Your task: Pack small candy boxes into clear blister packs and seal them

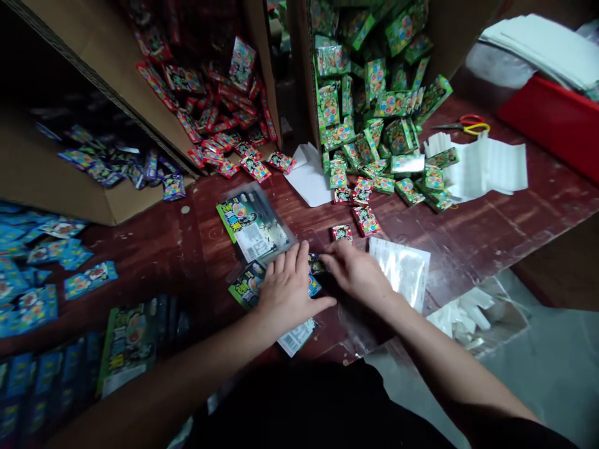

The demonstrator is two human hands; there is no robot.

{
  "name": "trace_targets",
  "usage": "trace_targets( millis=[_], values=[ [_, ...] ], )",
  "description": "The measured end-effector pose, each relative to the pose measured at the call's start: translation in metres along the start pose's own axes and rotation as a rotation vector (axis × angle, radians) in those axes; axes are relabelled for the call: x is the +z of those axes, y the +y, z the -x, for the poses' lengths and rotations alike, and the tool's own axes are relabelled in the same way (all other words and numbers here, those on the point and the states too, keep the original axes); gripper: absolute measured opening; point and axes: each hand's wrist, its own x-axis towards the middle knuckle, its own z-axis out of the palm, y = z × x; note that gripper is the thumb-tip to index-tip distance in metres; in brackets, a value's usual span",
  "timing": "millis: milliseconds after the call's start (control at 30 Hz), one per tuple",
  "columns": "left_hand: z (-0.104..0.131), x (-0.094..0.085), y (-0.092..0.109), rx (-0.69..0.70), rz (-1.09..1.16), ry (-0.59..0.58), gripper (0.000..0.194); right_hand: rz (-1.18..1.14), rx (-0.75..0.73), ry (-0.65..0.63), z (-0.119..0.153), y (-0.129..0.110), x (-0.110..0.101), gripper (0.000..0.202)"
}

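Note:
My left hand (287, 284) lies flat, fingers spread, on a green and black printed bag (244, 284) with a white label. Under and beside its fingers, a blue packet (314, 285) shows at the bag's right side. My right hand (353, 268) has its fingers pinched on a small dark packet (317, 263) at that same side. Just above the right hand lies a small red packet (341, 232), with another red packet (366, 221) to its right. A second printed bag (255, 224) lies flat above my left hand.
Cardboard boxes spill red packets (224, 146), green packets (374, 137) and purple packets (107, 165). Blue packets (32, 268) lie at left. Scissors (468, 126), white sheets (491, 165) and a red bin (556, 125) stand right. A clear sleeve (401, 268) lies beside my right hand.

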Motion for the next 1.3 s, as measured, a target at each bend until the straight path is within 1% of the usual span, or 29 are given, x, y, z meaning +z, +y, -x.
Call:
trace_targets(
  millis=[67,100,167,200,233,267,333,400,433,467,500,533,567,633,667,733,833,933,1033,1067,1133,1167,1233,1267,1300],
  values=[
    [-0.009,0.001,0.008,0.013,0.007,0.026,0.109,0.029,-0.142,0.028,-0.014,0.024,-0.018,0.037],
    [-0.014,0.001,0.011,0.021,0.001,0.022,0.098,0.078,-0.216,-0.004,-0.021,0.037,-0.026,0.048],
    [-0.024,0.001,0.014,0.061,-0.005,-0.021,0.07,0.175,-0.323,-0.137,-0.034,0.06,-0.038,0.072],
    [-0.029,0.0,0.013,0.1,0.003,-0.05,0.058,0.208,-0.348,-0.203,-0.039,0.068,-0.042,0.08],
    [-0.034,-0.001,0.011,0.159,0.018,-0.081,0.05,0.23,-0.358,-0.251,-0.043,0.073,-0.045,0.083],
    [-0.038,-0.002,0.008,0.233,0.034,-0.11,0.047,0.244,-0.361,-0.28,-0.046,0.076,-0.046,0.084],
    [-0.044,-0.006,0.0,0.392,0.041,-0.16,0.05,0.264,-0.356,-0.299,-0.049,0.076,-0.048,0.08],
    [-0.047,-0.012,-0.008,0.497,0.019,-0.21,0.061,0.273,-0.37,-0.308,-0.052,0.075,-0.052,0.082],
    [-0.048,-0.015,-0.01,0.509,0.014,-0.225,0.069,0.268,-0.389,-0.312,-0.055,0.076,-0.057,0.086],
    [-0.05,-0.017,-0.011,0.493,0.018,-0.231,0.076,0.259,-0.408,-0.305,-0.057,0.079,-0.063,0.09],
    [-0.051,-0.019,-0.01,0.451,0.031,-0.223,0.081,0.258,-0.409,-0.272,-0.061,0.085,-0.071,0.091],
    [-0.053,-0.019,-0.008,0.39,0.05,-0.2,0.083,0.279,-0.379,-0.214,-0.065,0.093,-0.081,0.09],
    [-0.056,-0.019,-0.005,0.324,0.069,-0.166,0.084,0.337,-0.313,-0.145,-0.068,0.104,-0.091,0.085],
    [-0.065,-0.014,0.004,0.218,0.088,-0.1,0.088,0.519,-0.119,-0.027,-0.076,0.129,-0.11,0.068],
    [-0.071,-0.01,0.01,0.191,0.085,-0.079,0.092,0.607,-0.028,0.001,-0.079,0.141,-0.116,0.06],
    [-0.083,0.001,0.021,0.175,0.06,-0.06,0.1,0.714,0.088,0.01,-0.083,0.161,-0.121,0.044],
    [-0.096,0.013,0.032,0.154,0.005,-0.055,0.094,0.744,0.174,0.054,-0.084,0.174,-0.115,0.032],
    [-0.094,0.015,0.034,0.133,-0.045,-0.036,0.092,0.743,0.263,0.124,-0.076,0.17,-0.108,0.027],
    [-0.081,0.012,0.029,0.135,-0.067,-0.044,0.097,0.692,0.357,0.227,-0.056,0.153,-0.102,0.034],
    [-0.076,0.011,0.026,0.138,-0.063,-0.051,0.097,0.632,0.358,0.268,-0.047,0.144,-0.097,0.036],
    [-0.067,0.01,0.022,0.149,-0.049,-0.06,0.097,0.402,0.278,0.311,-0.029,0.123,-0.083,0.039],
    [-0.064,0.01,0.021,0.153,-0.046,-0.062,0.098,0.251,0.215,0.291,-0.021,0.112,-0.073,0.039],
    [-0.059,0.009,0.02,0.155,-0.051,-0.067,0.106,-0.015,0.132,0.182,-0.006,0.09,-0.054,0.036],
    [-0.056,0.008,0.02,0.154,-0.054,-0.067,0.11,-0.073,0.127,0.126,0.0,0.081,-0.046,0.036],
    [-0.054,0.007,0.019,0.153,-0.056,-0.062,0.113,-0.077,0.135,0.096,0.006,0.074,-0.04,0.036]
  ],
)
